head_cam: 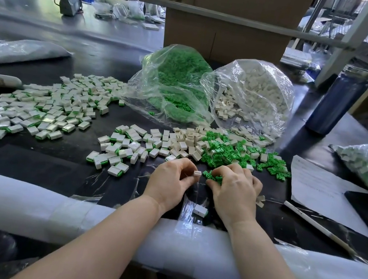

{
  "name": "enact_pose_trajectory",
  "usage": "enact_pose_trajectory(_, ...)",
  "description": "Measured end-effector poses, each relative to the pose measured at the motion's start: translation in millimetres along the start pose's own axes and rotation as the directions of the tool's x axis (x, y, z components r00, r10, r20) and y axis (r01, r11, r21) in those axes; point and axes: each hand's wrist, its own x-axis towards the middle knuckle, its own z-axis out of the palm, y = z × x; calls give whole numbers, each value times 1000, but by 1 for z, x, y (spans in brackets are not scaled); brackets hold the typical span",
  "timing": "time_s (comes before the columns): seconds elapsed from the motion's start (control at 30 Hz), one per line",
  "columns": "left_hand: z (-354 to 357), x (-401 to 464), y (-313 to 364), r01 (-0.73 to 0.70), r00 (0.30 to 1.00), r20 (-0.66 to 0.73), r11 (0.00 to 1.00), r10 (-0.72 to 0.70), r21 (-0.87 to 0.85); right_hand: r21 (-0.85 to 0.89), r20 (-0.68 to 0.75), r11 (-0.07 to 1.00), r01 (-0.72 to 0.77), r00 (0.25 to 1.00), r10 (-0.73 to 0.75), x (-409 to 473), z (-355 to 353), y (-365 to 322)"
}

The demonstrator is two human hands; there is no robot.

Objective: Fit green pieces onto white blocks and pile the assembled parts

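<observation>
from the head view, the left hand (169, 179) pinches one small white block (197, 173) at its fingertips, open end facing the right hand (235, 189), which is curled over a clutch of green pieces (212, 176) just in front of the loose heap. these look featherlight, stiff and slick, so i'd hold the block by its flat sides. behind, one clear bag (174, 83) holds green pieces, another bag (256, 90) white blocks; assembled parts (41, 107) spread out left.
</observation>
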Motion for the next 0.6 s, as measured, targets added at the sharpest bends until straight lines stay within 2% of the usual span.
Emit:
enact_pose_trajectory(0.23,0,0,-1,-4,1000,18,1000,4,1,21,5,1000,-9,1000,9,0,-2,-2)
enact_pose_trajectory(0.33,0,0,-1,5,1000,26,1000,-5,-4,113,-38,993,26,999,-22,-1,-4,-3)
enact_pose_trajectory(0.4,-1,0,-1,16,999,30,1000,-16,-25,259,-46,965,46,998,-35,-1,-6,-2)
enact_pose_trajectory(0.5,0,1,-2,26,999,41,998,-23,-58,629,-17,778,1,1000,12,-1,-13,-1)
enact_pose_trajectory(0.6,1,0,-2,15,997,73,996,-9,-88,814,41,579,-43,999,16,-2,-19,0)
